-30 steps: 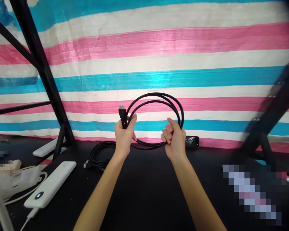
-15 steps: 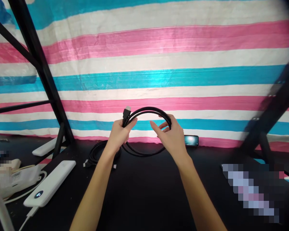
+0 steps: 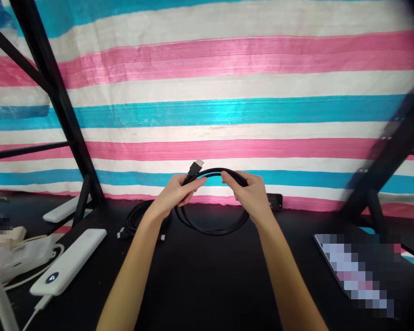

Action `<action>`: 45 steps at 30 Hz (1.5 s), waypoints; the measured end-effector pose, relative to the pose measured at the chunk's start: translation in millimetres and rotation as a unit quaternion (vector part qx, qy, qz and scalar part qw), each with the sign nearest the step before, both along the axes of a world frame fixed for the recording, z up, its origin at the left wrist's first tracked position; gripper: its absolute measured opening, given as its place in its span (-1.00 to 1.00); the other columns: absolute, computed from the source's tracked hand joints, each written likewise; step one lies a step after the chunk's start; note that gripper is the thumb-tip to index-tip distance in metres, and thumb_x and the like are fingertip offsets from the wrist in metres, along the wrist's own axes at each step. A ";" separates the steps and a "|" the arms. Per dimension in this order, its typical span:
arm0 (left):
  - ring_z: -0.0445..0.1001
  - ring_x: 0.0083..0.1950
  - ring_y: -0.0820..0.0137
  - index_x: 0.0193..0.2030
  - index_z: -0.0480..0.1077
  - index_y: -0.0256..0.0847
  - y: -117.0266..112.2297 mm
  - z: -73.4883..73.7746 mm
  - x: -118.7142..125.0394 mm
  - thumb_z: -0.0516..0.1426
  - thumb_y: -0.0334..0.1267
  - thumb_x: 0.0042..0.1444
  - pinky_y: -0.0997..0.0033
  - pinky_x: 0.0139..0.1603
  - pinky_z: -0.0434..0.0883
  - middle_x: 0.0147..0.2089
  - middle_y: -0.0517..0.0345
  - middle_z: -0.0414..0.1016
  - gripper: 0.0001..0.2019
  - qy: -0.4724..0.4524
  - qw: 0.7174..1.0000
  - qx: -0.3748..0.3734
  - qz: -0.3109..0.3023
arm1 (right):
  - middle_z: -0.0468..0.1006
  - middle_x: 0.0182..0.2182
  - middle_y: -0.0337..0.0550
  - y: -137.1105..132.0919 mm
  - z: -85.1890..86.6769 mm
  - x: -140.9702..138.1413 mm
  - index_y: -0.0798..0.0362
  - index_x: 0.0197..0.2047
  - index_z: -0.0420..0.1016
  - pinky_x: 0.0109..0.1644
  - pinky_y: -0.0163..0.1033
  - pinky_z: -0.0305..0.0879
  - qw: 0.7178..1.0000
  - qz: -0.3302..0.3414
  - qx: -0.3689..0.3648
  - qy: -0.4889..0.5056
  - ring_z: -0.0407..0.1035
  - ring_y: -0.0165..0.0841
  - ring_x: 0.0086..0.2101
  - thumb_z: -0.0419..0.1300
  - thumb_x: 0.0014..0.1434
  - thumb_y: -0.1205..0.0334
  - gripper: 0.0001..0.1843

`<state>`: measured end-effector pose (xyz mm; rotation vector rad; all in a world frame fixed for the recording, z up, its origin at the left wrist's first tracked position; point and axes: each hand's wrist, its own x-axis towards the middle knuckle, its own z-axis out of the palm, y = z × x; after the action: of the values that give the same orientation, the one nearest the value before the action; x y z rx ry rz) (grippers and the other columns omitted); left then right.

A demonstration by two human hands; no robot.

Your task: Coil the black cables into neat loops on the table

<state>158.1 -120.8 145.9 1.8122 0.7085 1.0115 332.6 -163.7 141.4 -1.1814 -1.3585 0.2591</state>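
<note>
A black HDMI cable (image 3: pixel 212 232), wound into a loop of several turns, is held up between my two hands over the black table (image 3: pixel 214 280). My left hand (image 3: pixel 175 194) grips the loop's left side, with the plug (image 3: pixel 195 168) sticking up past the thumb, its metal end pointing up and right. On the right side, my right hand (image 3: pixel 250 192) is closed round the coil with the thumb on its near face. Behind my left forearm lies a second coiled black cable (image 3: pixel 134 216) on the table, its two plugs showing.
At left are a white power bank (image 3: pixel 71 262) with a lead plugged in, another white slab-shaped device (image 3: pixel 64 209) and a white power strip (image 3: pixel 31 255). A phone (image 3: pixel 276 202) lies behind my right hand. A blurred flat item (image 3: pixel 355 276) is at right. Black frame posts (image 3: pixel 60 105) flank the striped sheet.
The loop has sunk and tipped slightly, and its plug has swung to the right. My right thumb has come down onto the cable. The phone's screen has gone dark.
</note>
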 end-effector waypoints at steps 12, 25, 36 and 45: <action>0.20 -0.72 0.44 -0.31 0.40 -0.19 -6.9 9.0 -5.0 -0.07 0.18 0.08 0.39 -0.61 0.22 -0.74 0.30 0.04 -0.53 -0.142 0.983 -0.056 -0.104 | 0.05 -0.76 -0.40 15.9 -11.6 7.0 0.06 -0.47 0.49 -0.65 -0.34 -0.15 0.967 -0.051 0.075 0.237 -0.06 -0.54 -0.70 0.22 -0.02 -0.13 -0.62; 0.07 -0.84 0.58 -0.59 0.26 -0.21 -2.4 -0.1 8.1 0.10 0.12 0.04 0.54 -0.77 0.00 -0.85 0.38 0.00 -0.57 -0.099 0.990 -0.007 0.096 | 0.15 -0.76 -0.42 11.1 -5.9 7.2 0.06 -0.50 0.35 -0.73 -0.39 -0.19 0.967 0.077 -0.027 0.242 -0.03 -0.59 -0.77 0.27 -0.06 -0.13 -0.60; -0.13 -0.82 0.67 -0.60 0.17 -0.22 -0.7 -1.4 16.3 0.13 0.04 0.06 0.53 -0.75 -0.20 -0.80 0.44 -0.09 -0.59 -0.159 0.982 -0.084 0.064 | 0.32 -0.54 -0.29 -3.6 -2.6 5.7 0.00 0.08 0.30 -0.53 -0.34 0.05 0.993 -0.093 0.007 -0.069 0.17 -0.46 -0.59 0.26 -0.06 -0.08 -0.35; -0.14 -0.80 0.67 -0.59 0.10 -0.21 6.4 -4.2 14.8 0.04 0.10 0.11 0.54 -0.73 -0.18 -0.78 0.43 -0.10 -0.55 -0.145 0.987 -0.068 0.020 | 0.22 -0.62 -0.28 10.4 -8.2 22.8 0.05 -0.32 0.48 -0.50 -0.32 -0.03 0.994 -0.052 -0.015 -0.097 0.07 -0.47 -0.60 0.05 0.16 0.03 -0.70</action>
<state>172.9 -114.4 141.7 1.4983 0.6197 1.1950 355.3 -153.4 133.1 -1.3249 -1.4585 0.0918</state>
